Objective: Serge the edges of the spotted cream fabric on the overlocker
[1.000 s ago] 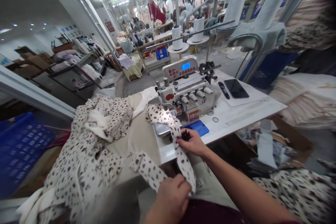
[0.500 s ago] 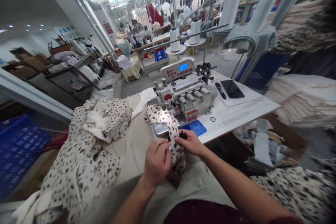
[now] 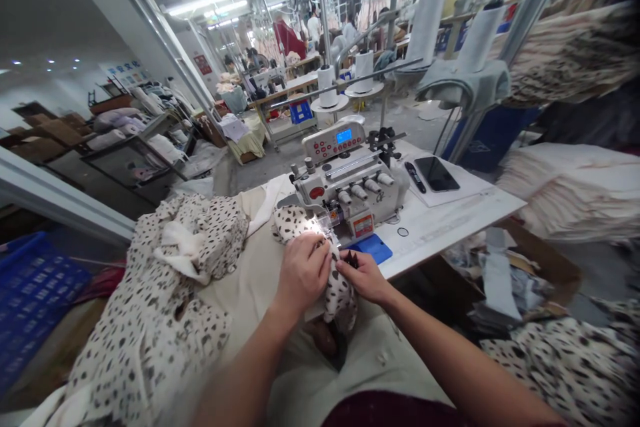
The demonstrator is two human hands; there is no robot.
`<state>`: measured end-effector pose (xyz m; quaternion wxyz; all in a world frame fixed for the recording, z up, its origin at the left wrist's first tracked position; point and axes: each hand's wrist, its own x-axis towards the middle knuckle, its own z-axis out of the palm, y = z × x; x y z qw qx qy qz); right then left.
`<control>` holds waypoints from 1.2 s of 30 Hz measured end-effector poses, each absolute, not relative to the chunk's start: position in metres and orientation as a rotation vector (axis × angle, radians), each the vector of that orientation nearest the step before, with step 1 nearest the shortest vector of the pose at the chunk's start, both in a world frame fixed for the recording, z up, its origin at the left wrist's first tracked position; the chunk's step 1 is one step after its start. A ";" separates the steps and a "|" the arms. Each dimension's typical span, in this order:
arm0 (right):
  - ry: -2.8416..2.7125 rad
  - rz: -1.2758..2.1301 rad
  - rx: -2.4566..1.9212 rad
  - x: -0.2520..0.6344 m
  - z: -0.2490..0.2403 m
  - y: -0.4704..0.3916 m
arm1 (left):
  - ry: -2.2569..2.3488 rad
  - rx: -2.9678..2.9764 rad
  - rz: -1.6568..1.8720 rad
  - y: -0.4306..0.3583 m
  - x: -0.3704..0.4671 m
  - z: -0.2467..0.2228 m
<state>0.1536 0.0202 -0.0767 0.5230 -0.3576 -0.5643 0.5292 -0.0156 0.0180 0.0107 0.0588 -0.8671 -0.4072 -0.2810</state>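
Note:
A strip of cream fabric with dark spots (image 3: 341, 290) runs from the needle area of a white overlock sewing machine (image 3: 357, 183) down over the table's front edge. My left hand (image 3: 306, 270) is closed on its left side, fingers curled near the lit presser foot. On the right edge, my right hand (image 3: 369, 279) pinches the same fabric between thumb and fingers. A small dark, jagged thing (image 3: 352, 259) shows at the right fingers; I cannot tell what it is. More of the spotted fabric (image 3: 290, 221) lies left of the needle, partly behind my left hand.
A heap of spotted fabric (image 3: 170, 293) covers the left side, beside a blue basket (image 3: 37, 307). A phone (image 3: 437, 173) and a black marker (image 3: 415, 177) lie right of the machine. Thread cones (image 3: 327, 87) stand behind. An open carton (image 3: 555, 273) of scraps sits at lower right.
My left hand has moved up and forward along the fabric, closer to the presser foot. My right hand keeps its pinch in nearly the same place. The camera view has shifted slightly.

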 end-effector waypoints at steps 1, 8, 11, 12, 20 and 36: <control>-1.349 1.256 -0.862 0.153 -0.078 0.021 | -1.218 -2.628 -0.842 0.017 -0.015 0.012; -1.289 1.291 -0.838 0.154 -0.083 0.022 | -1.167 -2.637 -0.775 0.010 -0.012 0.011; -1.274 1.280 -0.841 0.155 -0.082 0.022 | -1.159 -2.638 -0.773 0.009 -0.010 0.011; -1.267 1.284 -0.847 0.155 -0.082 0.022 | -1.157 -2.635 -0.780 0.009 -0.009 0.011; -1.228 1.329 -0.840 0.155 -0.091 0.022 | -1.290 -2.557 -1.245 -0.018 -0.008 -0.012; -1.374 1.456 -0.677 0.168 -0.084 0.023 | -2.711 -1.801 -2.840 -0.052 0.003 -0.040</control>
